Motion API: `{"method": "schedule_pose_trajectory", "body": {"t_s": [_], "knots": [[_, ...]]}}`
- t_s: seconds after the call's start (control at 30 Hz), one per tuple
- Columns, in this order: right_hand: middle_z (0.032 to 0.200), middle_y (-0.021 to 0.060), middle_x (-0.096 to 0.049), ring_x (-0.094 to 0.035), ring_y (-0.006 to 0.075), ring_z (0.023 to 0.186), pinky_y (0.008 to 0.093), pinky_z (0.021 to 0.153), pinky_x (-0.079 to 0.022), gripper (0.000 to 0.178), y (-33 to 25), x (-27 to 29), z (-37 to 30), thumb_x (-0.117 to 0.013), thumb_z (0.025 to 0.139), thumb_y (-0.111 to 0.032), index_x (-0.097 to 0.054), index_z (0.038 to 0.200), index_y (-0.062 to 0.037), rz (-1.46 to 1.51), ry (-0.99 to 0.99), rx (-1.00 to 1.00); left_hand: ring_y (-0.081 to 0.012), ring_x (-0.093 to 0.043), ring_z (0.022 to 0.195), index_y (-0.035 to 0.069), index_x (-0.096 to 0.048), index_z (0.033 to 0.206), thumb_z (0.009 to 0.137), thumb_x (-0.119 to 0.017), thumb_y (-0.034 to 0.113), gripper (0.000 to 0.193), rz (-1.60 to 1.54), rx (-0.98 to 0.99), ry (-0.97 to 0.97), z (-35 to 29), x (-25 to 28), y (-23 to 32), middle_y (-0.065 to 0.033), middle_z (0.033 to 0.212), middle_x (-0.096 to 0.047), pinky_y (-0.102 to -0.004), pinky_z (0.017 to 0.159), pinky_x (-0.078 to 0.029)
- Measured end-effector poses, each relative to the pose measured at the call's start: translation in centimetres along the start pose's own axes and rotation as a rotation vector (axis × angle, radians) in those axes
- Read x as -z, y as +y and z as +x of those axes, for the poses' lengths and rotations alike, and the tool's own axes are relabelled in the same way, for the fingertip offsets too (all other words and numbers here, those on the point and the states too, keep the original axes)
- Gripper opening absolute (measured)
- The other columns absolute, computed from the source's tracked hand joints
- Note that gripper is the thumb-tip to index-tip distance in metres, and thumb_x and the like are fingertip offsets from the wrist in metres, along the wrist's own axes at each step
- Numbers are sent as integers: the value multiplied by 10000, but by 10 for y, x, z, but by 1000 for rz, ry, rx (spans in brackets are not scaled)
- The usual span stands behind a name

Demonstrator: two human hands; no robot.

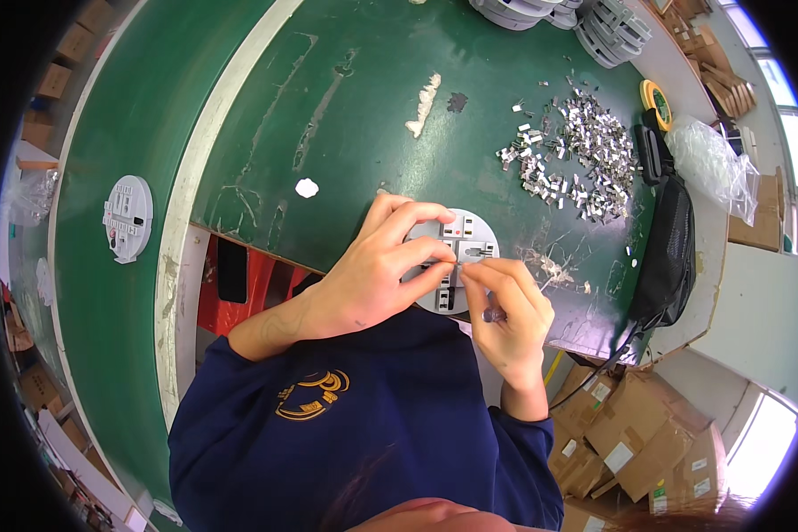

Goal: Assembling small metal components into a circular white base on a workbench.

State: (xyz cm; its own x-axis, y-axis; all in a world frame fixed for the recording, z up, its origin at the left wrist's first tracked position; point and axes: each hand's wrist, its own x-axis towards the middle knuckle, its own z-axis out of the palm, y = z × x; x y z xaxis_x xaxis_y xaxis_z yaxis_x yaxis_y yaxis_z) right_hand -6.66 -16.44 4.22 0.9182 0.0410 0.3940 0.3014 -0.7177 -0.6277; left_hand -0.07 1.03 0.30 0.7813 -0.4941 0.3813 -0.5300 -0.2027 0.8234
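Observation:
A round light-grey plastic disc (483, 232) with raised socket-like blocks lies at the table's near edge, partly covered by my hands. My left hand (383, 266) reaches over its left side, one finger touching the upper part. The thumb and another finger of this hand close together over the disc's middle. From the right, my right hand (512, 317) meets them with thumb and fingertips pinched. Whatever is between the fingertips is too small to make out. A dark slot block (443, 298) shows below the left thumb.
Small metal clips (585, 146) lie heaped at the right. Stacked grey discs (614, 34) stand at the far edge. A black bag (667, 257), yellow tape roll (655, 99) and clear plastic bag (709, 164) line the right side. Another disc (129, 219) rests on the green left-hand surface.

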Motion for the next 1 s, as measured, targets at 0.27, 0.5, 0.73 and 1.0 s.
{"method": "schedule_pose_trajectory", "body": {"t_s": [0.27,0.5,0.73,1.0], "knots": [[906,93,-670,-666,229,687,314,574,-512,150,5,2,15,-708,828,66,-685,948,-20,37,-188,-40,-218,-561,945,39,-722,894,736,-809,-2,185,-49,7,74,-4,4,-3,-67,1155,-651,-304,766,-501],[900,107,-660,-679,281,723,344,616,-528,143,3,3,23,-686,818,64,-670,935,-17,10,-258,-61,-226,-615,913,27,-720,894,709,-813,-25,214,-5,-48,122,-3,1,-4,-70,1091,-680,-320,738,-524],[845,123,-648,-663,316,699,364,630,-519,175,-4,8,54,-646,768,87,-677,918,0,-150,-541,-56,-265,-653,915,13,-700,871,726,-790,-15,172,5,-88,161,-6,0,-5,-83,1004,-691,-358,769,-552],[870,165,-610,-643,408,759,462,647,-533,155,-2,9,41,-623,747,99,-599,877,19,106,-398,-188,-242,-663,938,11,-725,892,709,-804,-51,209,-61,-28,143,-7,0,-7,-77,988,-726,-330,776,-546]]}}
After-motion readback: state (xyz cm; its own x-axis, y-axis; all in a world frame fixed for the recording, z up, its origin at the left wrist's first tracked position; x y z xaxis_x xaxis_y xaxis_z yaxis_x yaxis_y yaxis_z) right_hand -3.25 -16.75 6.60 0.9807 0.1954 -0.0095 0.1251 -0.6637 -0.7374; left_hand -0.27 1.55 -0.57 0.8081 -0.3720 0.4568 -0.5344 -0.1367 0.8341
